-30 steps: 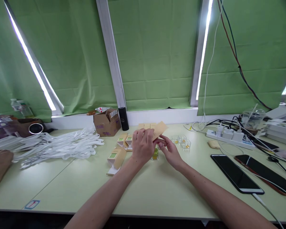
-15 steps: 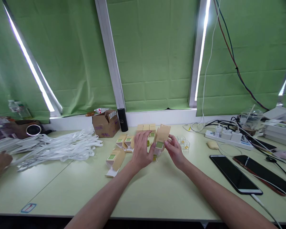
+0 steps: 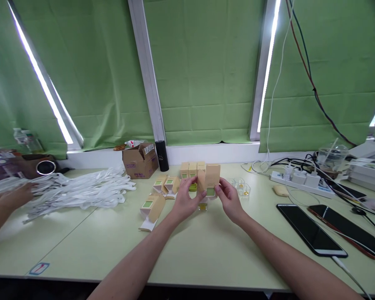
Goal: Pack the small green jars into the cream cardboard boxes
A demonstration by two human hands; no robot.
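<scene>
My left hand (image 3: 184, 201) and my right hand (image 3: 229, 201) together hold a small tan carton (image 3: 211, 179) with a green label upright above the pale green table (image 3: 187, 246). The fingers of both hands pinch its lower sides. Just beneath it a small glass jar (image 3: 202, 205) with yellowish content stands on the table. Behind it three closed tan cartons (image 3: 192, 168) stand in a row. Several opened cartons (image 3: 153, 206) lie to the left. Small clear jars (image 3: 242, 188) sit right of my right hand.
Another person's hand (image 3: 14, 198) rests on a heap of white straps (image 3: 78, 191) at the left. A brown cardboard box (image 3: 140, 160) and a black cylinder (image 3: 161, 155) stand by the window. Two phones (image 3: 312, 231), a power strip (image 3: 300, 178) and cables lie at the right.
The tan carton has been turned upright and squared up between my hands. My left hand has moved from on top of it to its lower left side. The other person's hand moved onto the straps.
</scene>
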